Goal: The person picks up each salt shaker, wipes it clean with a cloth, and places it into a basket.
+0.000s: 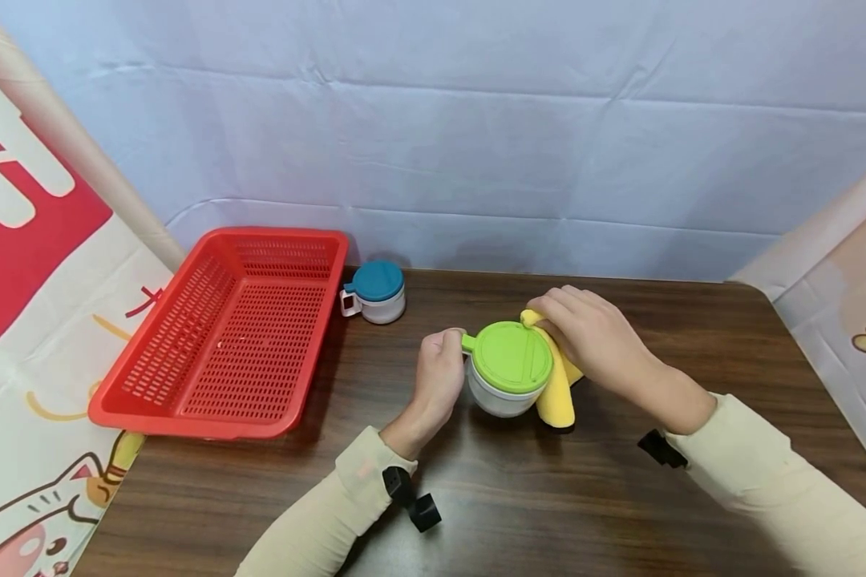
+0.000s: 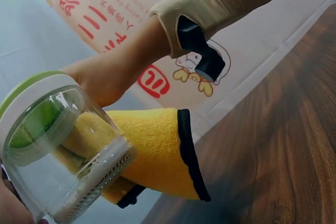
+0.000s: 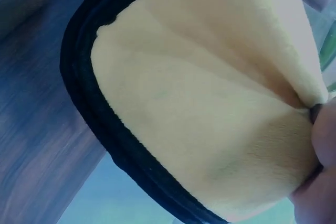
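My left hand [image 1: 439, 377] grips the handle of a clear seasoning jar with a green lid [image 1: 512, 357], held above the table. A little white material lies inside the jar, visible through its wall [image 2: 100, 177] in the left wrist view. In my right hand [image 1: 593, 336] is a yellow cloth [image 1: 556, 393] with black edging, gripped against the jar's right side. The cloth [image 3: 199, 93] hangs down in folds and fills most of the right wrist view, where only some fingers [image 3: 323, 140] show at the right edge.
A red perforated plastic basket [image 1: 316, 344] stands at the left of the brown wooden table [image 1: 520, 505]. Beside it, near the back, sits a second seasoning jar with a blue lid [image 1: 378, 282]. A pale cloth backdrop [image 1: 462, 160] rises behind the table.
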The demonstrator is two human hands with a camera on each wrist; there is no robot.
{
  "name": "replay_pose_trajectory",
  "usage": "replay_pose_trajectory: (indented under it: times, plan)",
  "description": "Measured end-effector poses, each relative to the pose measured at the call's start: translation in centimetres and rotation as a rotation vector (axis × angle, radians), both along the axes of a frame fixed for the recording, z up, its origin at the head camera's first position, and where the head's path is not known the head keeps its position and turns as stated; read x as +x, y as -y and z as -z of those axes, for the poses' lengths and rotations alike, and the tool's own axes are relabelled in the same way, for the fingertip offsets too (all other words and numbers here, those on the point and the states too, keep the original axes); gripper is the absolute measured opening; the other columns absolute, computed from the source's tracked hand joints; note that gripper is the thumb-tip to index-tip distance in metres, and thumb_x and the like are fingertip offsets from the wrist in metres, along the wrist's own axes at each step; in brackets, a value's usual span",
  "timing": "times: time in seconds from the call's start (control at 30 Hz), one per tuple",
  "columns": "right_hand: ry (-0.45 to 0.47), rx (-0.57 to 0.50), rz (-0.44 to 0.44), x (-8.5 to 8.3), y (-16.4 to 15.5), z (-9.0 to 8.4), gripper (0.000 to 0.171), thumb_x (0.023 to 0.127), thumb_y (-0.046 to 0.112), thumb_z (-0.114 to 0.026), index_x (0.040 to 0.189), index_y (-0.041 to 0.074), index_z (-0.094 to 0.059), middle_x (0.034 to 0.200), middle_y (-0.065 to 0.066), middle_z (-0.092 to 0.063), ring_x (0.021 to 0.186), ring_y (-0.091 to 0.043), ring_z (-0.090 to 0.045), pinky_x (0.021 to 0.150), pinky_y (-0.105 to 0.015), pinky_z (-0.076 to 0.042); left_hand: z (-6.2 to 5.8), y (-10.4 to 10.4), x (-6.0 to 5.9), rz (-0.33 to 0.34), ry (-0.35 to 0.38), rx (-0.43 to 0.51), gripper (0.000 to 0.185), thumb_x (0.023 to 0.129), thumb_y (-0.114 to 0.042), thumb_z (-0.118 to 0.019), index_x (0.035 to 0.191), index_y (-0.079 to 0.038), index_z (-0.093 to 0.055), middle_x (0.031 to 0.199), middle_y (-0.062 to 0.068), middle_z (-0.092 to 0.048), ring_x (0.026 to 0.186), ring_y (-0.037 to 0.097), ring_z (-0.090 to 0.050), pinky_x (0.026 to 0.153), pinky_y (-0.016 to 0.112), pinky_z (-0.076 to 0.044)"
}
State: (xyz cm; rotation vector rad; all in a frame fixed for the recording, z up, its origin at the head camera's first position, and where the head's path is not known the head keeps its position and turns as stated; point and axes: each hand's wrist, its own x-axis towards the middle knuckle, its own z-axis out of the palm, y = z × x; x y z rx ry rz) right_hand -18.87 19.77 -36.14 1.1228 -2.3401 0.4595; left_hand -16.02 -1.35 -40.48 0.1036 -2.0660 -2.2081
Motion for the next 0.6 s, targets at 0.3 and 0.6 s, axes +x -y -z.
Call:
replay_pose_trajectory:
  times: [0.3, 0.6]
  plan:
    - [0.087, 0.05, -0.042, -0.7, 0.4, -0.6, 0.028, 0.087, -0.001, -0.074, 0.108, 0.012, -0.063, 0.095, 0.002, -0.06, 0.085, -0.019, -0.056, 0.076, -0.038, -0.046, 0.0, 0.1, 0.0, -0.003, 0.013, -0.016, 0.037, 0.093, -0.008, -0.042, 0.057, -0.013, -0.045, 0.057, -0.005, -0.032, 0.058, 0.012, -0.032, 0.058, 0.026, -0.029]
    - [0.055, 0.096, -0.088, -1.5, 1.3, -1.4, 0.024, 0.089, 0.003, -0.073, 0.106, 0.014, -0.063, 0.093, 0.004, -0.06, 0.085, -0.018, -0.056, 0.076, -0.04, -0.046, -0.1, 0.0, 0.0, 0.004, -0.002, -0.023, 0.037, 0.093, -0.008, -0.042, 0.057, -0.014, -0.043, 0.058, -0.006, -0.031, 0.058, 0.012, -0.03, 0.057, 0.026, -0.028]
